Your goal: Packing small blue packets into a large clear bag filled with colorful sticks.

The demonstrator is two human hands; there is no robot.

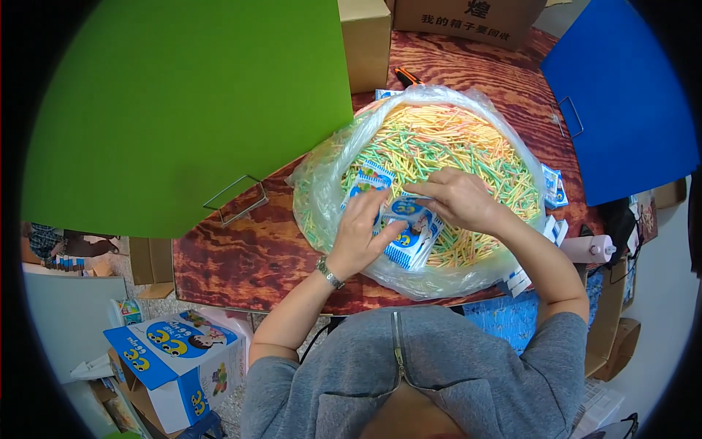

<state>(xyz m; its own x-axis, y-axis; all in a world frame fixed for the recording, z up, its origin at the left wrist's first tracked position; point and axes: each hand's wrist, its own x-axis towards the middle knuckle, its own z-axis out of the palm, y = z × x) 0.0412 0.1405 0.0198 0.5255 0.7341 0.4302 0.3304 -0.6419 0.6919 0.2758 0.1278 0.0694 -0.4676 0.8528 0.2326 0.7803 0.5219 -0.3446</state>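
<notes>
- The left hand (363, 233) grips a stack of small blue-and-white packets (408, 235), thumb across the top one and fingers curled around the near edge; a metal watch (329, 272) sits on its wrist.
- The right hand (457, 196) comes in from 3 o'clock and pinches the top edge of the same stack between thumb and fingertips, so both hands are closed on the packets.
- The stack lies over the near part of a clear plastic bag (322, 172), toward 6 o'clock of the bag's opening.
- The bag is spread wide open and filled with thin sticks (439, 143) in yellow, green and pink.
- One more blue-and-white packet (374, 175) rests on the sticks just at 11 o'clock from the left hand.
- The bag sits on a round tabletop (241, 256) of dark red wood grain.
- Loose packets (553, 184) lie on the tabletop at 3 o'clock of the bag, outside its wall; a few more show near the right elbow.
- A green panel (183, 102) covers the area at 10 o'clock, with a wire handle at its lower edge; a blue panel (621, 102) stands at 2 o'clock.
- Brown cardboard boxes (365, 40) stand at 12 o'clock beyond the bag.
- A blue-and-white printed carton (175, 351) sits on the floor at 8 o'clock.
</notes>
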